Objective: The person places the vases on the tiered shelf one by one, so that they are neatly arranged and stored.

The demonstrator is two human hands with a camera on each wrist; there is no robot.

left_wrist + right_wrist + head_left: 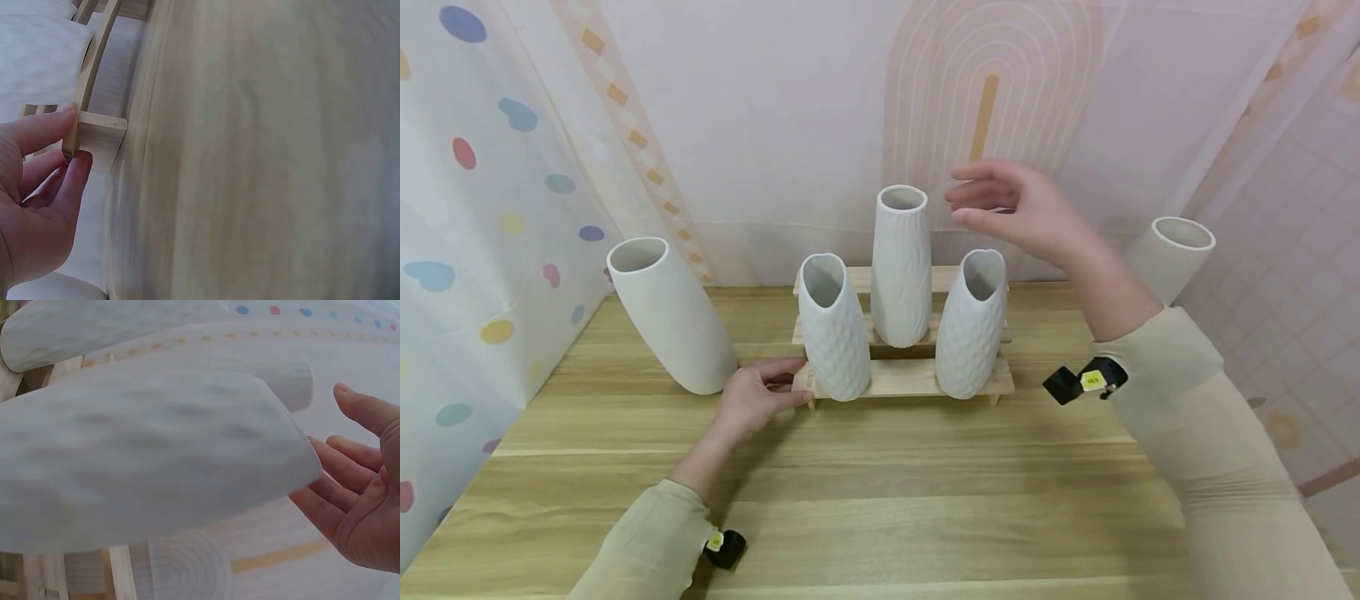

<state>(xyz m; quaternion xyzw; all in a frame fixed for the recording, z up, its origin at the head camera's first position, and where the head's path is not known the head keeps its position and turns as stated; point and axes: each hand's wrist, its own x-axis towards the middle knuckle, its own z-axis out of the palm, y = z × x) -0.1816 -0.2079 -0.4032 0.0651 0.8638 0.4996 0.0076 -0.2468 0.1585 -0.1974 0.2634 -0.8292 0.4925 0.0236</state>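
My left hand [758,397] pinches the left end of a tiered wooden stand [901,379], thumb on top of the lower slat and fingers beneath it, as the left wrist view shows. Above the right side of the stand, my right hand [1011,204] is raised with fingers extended, holding nothing. Nearest to it are a dimpled white vase [970,333] at the front right of the stand and a tall ribbed vase [902,275] on a higher tier. Another dimpled vase [835,333] stands at the front left, close to my left hand.
A smooth white vase [673,321] stands on the wooden table [865,500] left of the stand. On the far right, another white vase [1172,254] is partly hidden behind my right forearm. Patterned curtains [775,108] hang behind and beside the table.
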